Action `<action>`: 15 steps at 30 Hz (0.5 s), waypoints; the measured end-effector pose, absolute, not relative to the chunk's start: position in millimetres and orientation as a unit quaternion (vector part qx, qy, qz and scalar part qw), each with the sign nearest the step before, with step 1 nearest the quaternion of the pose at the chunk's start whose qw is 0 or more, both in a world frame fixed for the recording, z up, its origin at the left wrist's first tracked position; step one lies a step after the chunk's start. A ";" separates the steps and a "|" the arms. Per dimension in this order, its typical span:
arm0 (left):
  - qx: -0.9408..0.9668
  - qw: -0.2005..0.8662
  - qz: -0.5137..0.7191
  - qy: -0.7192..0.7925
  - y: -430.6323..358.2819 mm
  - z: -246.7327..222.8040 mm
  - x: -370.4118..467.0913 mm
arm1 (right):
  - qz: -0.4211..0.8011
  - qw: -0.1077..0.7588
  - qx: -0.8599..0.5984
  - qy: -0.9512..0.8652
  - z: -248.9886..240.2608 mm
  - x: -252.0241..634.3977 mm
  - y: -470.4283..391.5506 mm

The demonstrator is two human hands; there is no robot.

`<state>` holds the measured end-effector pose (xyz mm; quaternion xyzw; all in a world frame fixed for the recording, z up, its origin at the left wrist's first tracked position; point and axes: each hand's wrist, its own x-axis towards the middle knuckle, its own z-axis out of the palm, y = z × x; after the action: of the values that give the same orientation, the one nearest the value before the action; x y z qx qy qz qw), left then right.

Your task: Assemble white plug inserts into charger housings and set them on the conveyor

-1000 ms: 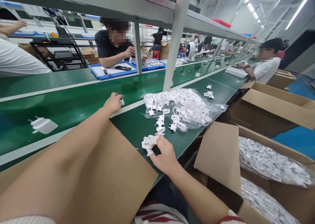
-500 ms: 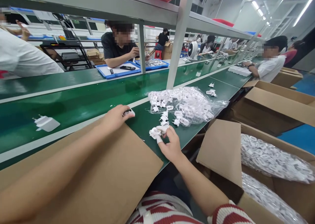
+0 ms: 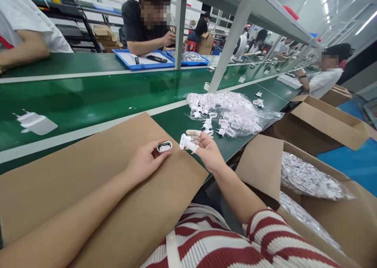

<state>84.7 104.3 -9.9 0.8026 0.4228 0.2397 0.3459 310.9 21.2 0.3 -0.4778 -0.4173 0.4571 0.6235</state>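
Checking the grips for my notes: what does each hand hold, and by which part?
Left hand pinches a small white shell at its end; right hand holds a white plug piece by its side.

A small white oval charger shell, open end facing the camera with a dark hollow inside, is pinched between left-hand fingertips above a brown cardboard sheet. Just beside it, to the right, a white plug insert with a rounded body is held tilted by right-hand fingertips.
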 end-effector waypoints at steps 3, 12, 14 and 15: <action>0.796 0.369 0.243 0.413 102.2 -12.0 88.4 | 0.459 0.623 -0.486 -0.406 4.5 301.8 23.8; 0.779 0.409 0.252 0.403 100.1 -13.7 92.8 | 0.421 0.583 -0.506 -0.476 6.8 292.5 31.1; 0.773 0.419 0.253 0.404 100.6 -14.5 93.0 | 0.327 0.540 -0.550 -0.547 9.8 292.0 31.9; 0.770 0.424 0.254 0.403 100.9 -15.1 93.0 | 0.264 0.508 -0.568 -0.592 11.8 291.5 32.1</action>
<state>93.0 100.9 -15.1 0.7702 0.4028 0.2542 0.4242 291.5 32.1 11.8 -0.5680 -0.5916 0.2638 0.5077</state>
